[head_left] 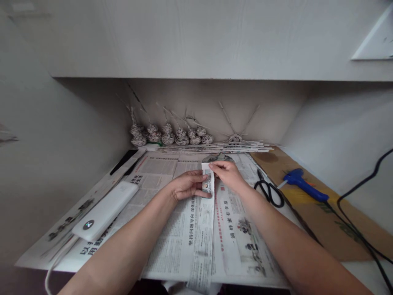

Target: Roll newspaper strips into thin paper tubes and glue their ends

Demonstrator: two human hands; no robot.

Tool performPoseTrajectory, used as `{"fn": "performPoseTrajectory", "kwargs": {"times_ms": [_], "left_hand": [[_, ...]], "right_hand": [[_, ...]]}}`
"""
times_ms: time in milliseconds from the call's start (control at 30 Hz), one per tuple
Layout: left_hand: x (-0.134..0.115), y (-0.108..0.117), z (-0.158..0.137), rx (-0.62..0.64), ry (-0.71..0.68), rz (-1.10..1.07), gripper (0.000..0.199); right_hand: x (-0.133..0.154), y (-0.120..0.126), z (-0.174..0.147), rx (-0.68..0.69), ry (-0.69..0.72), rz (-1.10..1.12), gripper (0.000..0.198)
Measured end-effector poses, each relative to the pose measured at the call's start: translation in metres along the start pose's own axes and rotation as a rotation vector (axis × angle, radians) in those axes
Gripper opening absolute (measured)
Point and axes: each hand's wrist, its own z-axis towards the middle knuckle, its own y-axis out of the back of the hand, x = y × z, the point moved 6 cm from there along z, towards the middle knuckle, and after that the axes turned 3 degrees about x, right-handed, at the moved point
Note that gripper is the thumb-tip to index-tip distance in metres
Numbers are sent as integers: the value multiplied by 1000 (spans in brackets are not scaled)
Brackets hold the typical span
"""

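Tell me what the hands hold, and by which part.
A paper strip, near its far end: right hand at the right corner, left hand at the left edge.

"坚持问题导向" and "滴蜂蜜有多甜" in black on the spread newspaper

My bare forearms reach fwd & converge approx. mid-view; L hand half-curled, pointing R; R hand just beside it, pinched, pointing L.
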Motion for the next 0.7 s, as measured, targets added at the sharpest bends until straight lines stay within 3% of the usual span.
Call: {"fn": "performPoseTrajectory", "kwargs": {"times_ms": [233, 333, 467, 700], "left_hand": [[-9, 5, 0, -136, -101, -19, 21], [-3, 4, 2, -140, -70, 49, 14], [3, 6, 3, -181, -31, 167, 26], [-5, 9, 1, -236, -136, 266, 29]], "right_hand": [[8, -7, -6, 77, -4, -24, 27], [11, -10, -8, 91, -27, -6, 29], [14, -3, -4, 90, -34, 92, 30], [8, 2, -5, 280, -173, 182, 40]]}}
